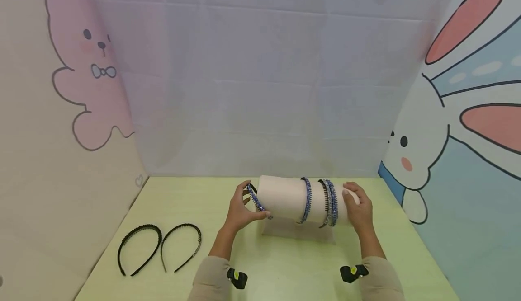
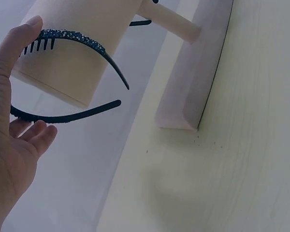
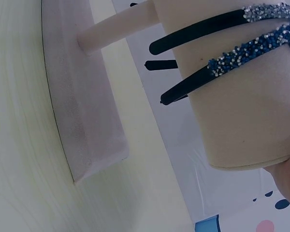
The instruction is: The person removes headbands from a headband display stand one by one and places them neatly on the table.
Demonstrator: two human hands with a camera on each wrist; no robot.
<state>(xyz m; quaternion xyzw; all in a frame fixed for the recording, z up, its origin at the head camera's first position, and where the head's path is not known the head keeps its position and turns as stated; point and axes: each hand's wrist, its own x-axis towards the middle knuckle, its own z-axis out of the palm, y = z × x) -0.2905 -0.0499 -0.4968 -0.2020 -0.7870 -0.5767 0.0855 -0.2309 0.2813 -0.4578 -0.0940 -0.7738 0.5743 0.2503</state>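
My left hand [image 1: 239,211] holds a blue beaded headband [image 1: 255,198] between thumb and fingers at the left end of a cream padded headband stand [image 1: 281,195]. In the left wrist view, one arm of this headband [image 2: 70,35] lies over the roll's end and the other stands apart from it. Around the roll sit a blue headband [image 1: 308,199] near the middle, then a silvery one [image 1: 327,201] and another blue one [image 1: 334,204] close together farther right. My right hand [image 1: 359,208] grips the roll's right end; most of it is hidden in the right wrist view.
Two black headbands, a thicker one [image 1: 156,237] and a thinner one [image 1: 198,242], lie on the left of the pale yellow table [image 1: 285,269]. The stand's base [image 1: 297,231] rests under the roll. White sheeting [image 1: 260,88] hangs behind, with cartoon-printed walls at both sides.
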